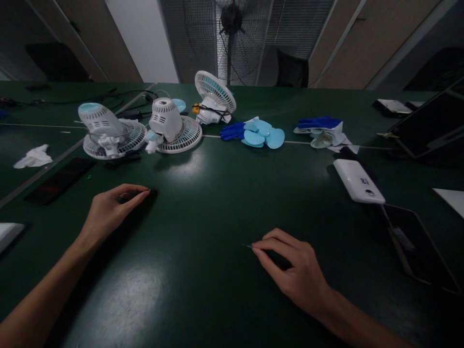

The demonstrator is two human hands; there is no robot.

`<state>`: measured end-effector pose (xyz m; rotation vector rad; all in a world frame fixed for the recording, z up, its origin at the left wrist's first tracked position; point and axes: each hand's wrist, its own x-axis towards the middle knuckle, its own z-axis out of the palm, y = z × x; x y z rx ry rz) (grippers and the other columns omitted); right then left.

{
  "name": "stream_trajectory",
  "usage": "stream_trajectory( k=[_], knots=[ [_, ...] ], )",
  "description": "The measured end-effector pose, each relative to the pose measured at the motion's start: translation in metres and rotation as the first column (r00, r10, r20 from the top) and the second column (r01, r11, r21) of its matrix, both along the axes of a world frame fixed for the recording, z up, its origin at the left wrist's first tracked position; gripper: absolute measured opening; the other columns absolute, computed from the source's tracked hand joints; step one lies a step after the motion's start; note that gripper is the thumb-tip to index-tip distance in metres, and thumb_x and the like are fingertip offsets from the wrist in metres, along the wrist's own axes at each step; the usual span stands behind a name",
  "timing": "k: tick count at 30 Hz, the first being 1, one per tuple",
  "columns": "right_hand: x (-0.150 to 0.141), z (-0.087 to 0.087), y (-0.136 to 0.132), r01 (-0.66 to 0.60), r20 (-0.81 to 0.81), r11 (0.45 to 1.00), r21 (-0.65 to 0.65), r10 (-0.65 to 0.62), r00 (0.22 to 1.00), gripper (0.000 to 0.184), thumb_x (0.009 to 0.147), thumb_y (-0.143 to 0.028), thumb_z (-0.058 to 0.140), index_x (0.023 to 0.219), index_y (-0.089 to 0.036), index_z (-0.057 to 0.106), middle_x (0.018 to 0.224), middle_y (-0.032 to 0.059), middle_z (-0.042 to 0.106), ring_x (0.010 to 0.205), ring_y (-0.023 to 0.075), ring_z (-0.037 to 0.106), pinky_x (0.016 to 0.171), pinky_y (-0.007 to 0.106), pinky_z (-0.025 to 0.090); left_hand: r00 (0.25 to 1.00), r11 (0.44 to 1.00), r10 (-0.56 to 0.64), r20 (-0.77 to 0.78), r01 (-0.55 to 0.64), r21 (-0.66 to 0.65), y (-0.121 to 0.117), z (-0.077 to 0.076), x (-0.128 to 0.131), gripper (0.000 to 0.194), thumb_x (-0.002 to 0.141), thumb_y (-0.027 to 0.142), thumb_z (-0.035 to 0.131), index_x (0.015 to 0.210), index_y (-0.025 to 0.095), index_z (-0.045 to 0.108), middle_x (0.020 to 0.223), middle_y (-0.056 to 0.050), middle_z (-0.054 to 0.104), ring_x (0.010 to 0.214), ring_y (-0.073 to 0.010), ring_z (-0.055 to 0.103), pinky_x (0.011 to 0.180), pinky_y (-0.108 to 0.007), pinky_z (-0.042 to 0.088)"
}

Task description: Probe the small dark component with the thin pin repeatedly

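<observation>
Holding seems the step, left hand (108, 209) pinching a green bit (149, 191), right hand (297, 266) a thin sliver (247, 246), any next move calling for steadiness.

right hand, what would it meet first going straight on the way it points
The right hand would likely meet the left hand or left forearm first, though depth is unclear.

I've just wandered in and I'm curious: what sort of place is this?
Possibly a workroom for assembly or repair: small white fans, a loose light-blue fan blade and blue gloves sit on a green table.
</observation>
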<state>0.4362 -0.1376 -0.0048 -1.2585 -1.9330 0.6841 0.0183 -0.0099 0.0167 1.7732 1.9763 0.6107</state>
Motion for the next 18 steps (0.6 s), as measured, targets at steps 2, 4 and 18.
stream_trajectory(
  k=[2, 4, 18],
  knots=[
    [0.0, 0.0, 0.0, -0.002, 0.0, 1.0, -0.002, 0.002, 1.0, 0.014, 0.099, -0.018, 0.064, 0.104, -0.022, 0.076, 0.093, 0.0029, 0.07, 0.076, 0.014, 0.07, 0.064, 0.026, 0.055, 0.999, 1.0, 0.017, 0.045, -0.016, -0.022, 0.001, 0.001, 0.001, 0.063, 0.079, 0.07, 0.069, 0.116, 0.019, 0.075, 0.116, -0.007, 0.077, 0.109, -0.029, 0.068, 0.095, -0.036, 0.05],
    [0.0, 0.0, 0.0, -0.005, -0.001, 1.0, 0.0, 0.005, 1.0, 0.015, 0.099, -0.017, 0.063, 0.104, -0.022, 0.076, 0.093, 0.0029, 0.07, 0.076, 0.0139, 0.07, 0.064, 0.026, 0.054, 0.996, 0.999, 0.028, 0.08, -0.024, -0.041, 0.002, 0.001, 0.0, 0.064, 0.078, 0.069, 0.07, 0.117, 0.018, 0.075, 0.116, -0.006, 0.077, 0.108, -0.0283, 0.069, 0.094, -0.035, 0.05],
    [0.0, -0.001, 0.0, -0.011, 0.008, 1.0, -0.014, 0.011, 1.0, 0.014, 0.099, -0.018, 0.063, 0.104, -0.022, 0.076, 0.093, 0.0029, 0.07, 0.076, 0.0139, 0.069, 0.065, 0.026, 0.055, 0.987, 0.986, -0.163, -0.01, 0.163, 0.039, -0.005, -0.004, -0.003, 0.059, 0.086, 0.07, 0.066, 0.118, 0.021, 0.075, 0.121, -0.006, 0.075, 0.104, -0.0268, 0.07, 0.092, -0.038, 0.054]
  ],
)
